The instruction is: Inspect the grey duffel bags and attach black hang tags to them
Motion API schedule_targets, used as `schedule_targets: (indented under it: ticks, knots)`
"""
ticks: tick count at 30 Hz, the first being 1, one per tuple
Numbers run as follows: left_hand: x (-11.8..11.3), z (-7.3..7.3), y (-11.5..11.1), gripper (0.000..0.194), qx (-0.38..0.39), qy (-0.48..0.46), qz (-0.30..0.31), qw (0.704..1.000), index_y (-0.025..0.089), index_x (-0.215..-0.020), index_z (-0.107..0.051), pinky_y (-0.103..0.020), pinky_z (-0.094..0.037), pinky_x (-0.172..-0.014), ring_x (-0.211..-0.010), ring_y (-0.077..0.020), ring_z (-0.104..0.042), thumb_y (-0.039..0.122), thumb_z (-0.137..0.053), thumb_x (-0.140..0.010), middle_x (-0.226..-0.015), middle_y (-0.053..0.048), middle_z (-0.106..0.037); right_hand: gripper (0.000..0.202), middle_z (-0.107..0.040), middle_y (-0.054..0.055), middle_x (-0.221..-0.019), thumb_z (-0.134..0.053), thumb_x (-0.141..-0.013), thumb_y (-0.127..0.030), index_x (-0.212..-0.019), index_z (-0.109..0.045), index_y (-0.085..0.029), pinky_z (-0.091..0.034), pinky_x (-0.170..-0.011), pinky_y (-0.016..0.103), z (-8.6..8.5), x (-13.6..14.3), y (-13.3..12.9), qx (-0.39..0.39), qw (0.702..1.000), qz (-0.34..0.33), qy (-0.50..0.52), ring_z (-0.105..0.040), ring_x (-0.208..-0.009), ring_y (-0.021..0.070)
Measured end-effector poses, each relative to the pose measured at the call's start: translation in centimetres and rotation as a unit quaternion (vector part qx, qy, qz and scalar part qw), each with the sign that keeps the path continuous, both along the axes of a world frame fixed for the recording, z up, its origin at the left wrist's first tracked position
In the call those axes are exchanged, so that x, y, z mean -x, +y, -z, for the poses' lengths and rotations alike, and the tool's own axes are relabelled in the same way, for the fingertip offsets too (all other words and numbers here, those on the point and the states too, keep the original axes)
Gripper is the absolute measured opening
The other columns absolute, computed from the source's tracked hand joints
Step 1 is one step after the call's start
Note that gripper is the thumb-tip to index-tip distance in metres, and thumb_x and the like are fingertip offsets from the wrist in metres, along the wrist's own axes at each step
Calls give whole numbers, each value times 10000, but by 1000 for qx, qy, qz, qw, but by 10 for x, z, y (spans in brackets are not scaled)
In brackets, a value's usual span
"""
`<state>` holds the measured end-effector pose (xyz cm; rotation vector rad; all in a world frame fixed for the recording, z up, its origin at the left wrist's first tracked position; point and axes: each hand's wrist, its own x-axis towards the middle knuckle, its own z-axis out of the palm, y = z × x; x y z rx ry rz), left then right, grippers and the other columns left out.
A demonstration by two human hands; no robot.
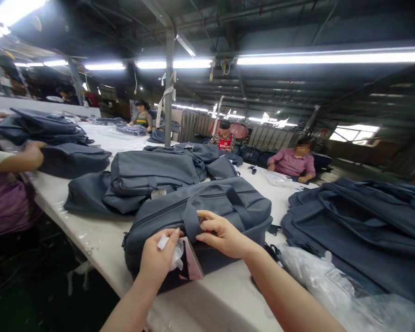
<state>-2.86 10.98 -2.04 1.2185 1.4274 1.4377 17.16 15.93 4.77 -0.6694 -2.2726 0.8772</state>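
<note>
In the head view, a dark blue bag point(212, 203) sits on the white counter point(235, 297) directly before the person, its handle strap point(192, 223) looping up over the top. The left hand point(159, 253) is at the bag's near side, thumb and fingers pinching a crumpled white wrap point(175, 258). Just beside the wrap, a pinkish card point(192, 262) stands tilted against the bag. The right hand point(221, 233) reaches in from the right, its fingers bent and partly apart at the strap; whether they grip it, I cannot tell.

Behind the bag lies a heap of similar bags point(155, 168). To the right is a stack point(359, 226) of more, with clear plastic point(325, 276) in front of it. At the left edge, a co-worker's arm point(17, 161) reaches to another bag point(74, 159). Across the counter are a person in a pink shirt point(288, 161), one in a red apron point(226, 142) and, farther left, one in a green apron point(142, 122). A post point(168, 92) rises beyond the heap.
</note>
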Motion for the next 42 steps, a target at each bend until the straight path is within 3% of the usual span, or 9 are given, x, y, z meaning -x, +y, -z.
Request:
schedule_targets:
  ticks: [4,7,10,18,22,25,31,36,42]
  knots:
    - [-5,-9,2,328,-58,106,13,993,162,-809,-729,-303,-506,-655,-693,-207,-655,447,-570,-841,-761,-60,-727,181,-494,87,-1393,-597,-900,-311,-814,-687,-179,-417,-1017,282,-12,-1,-6,5,998,-67,-3,-588,-1147,194]
    - [-6,-13,0,227,-131,197,59,970,182,-892,-731,-309,-520,-763,-828,-218,-670,311,-549,-854,-876,-66,-735,193,-598,79,-1278,-576,-914,-313,-863,-717,-191,-437,-989,274,-14,0,-6,7,994,-106,-26,-608,-1119,193]
    - [-6,-13,-4,229,-192,259,85,943,197,-983,-706,-301,-508,-839,-932,-207,-657,231,-509,-872,-977,-71,-722,227,-675,65,-1109,-558,-928,-331,-860,-726,-194,-471,-922,261,-13,4,-4,6,997,-76,-22,-646,-1002,176]
    - [-13,-10,-6,198,-286,323,3,902,185,-920,-666,-282,-495,-842,-878,-186,-649,165,-473,-884,-926,-69,-706,264,-639,20,-797,-564,-939,-294,-718,-627,-164,-453,-753,228,-14,13,-5,-88,994,30,-63,-602,-807,135]
    - [-16,-18,-6,113,-253,363,44,895,195,-858,-636,-311,-492,-785,-829,-211,-635,250,-538,-847,-863,-61,-683,336,-515,-17,-675,-553,-948,-281,-638,-494,-167,-378,-643,217,-14,10,-4,-142,981,60,-118,-511,-673,107]
    - [-18,-21,-2,145,-215,381,17,899,208,-752,-608,-307,-464,-694,-736,-212,-620,323,-573,-835,-767,-45,-668,331,-527,-8,-711,-534,-958,-277,-651,-471,-172,-368,-651,221,-12,11,-5,-181,971,69,-139,-508,-688,109]
    - [-20,-15,8,306,-227,265,33,936,198,-676,-555,-251,-413,-684,-689,-149,-562,341,-464,-931,-699,-18,-615,152,-599,25,-795,-438,-963,-187,-864,-553,-179,-383,-688,259,-17,10,-8,-273,938,115,-182,-542,-725,144]
    - [-17,-7,13,452,-121,134,13,984,201,-558,-380,-231,-322,-533,-525,-101,-363,491,-500,-884,-534,49,-371,213,-656,43,-884,-542,-819,-64,-979,-620,-180,-419,-759,262,-10,-5,5,-263,940,126,-176,-595,-826,167]
    - [-11,-3,18,500,-86,179,13,980,197,-548,-338,-243,-280,-540,-531,-98,-350,549,-486,-870,-528,54,-338,103,-612,10,-768,-591,-854,-133,-828,-671,-193,-403,-688,244,2,-17,14,-153,974,144,-85,-560,-724,132]
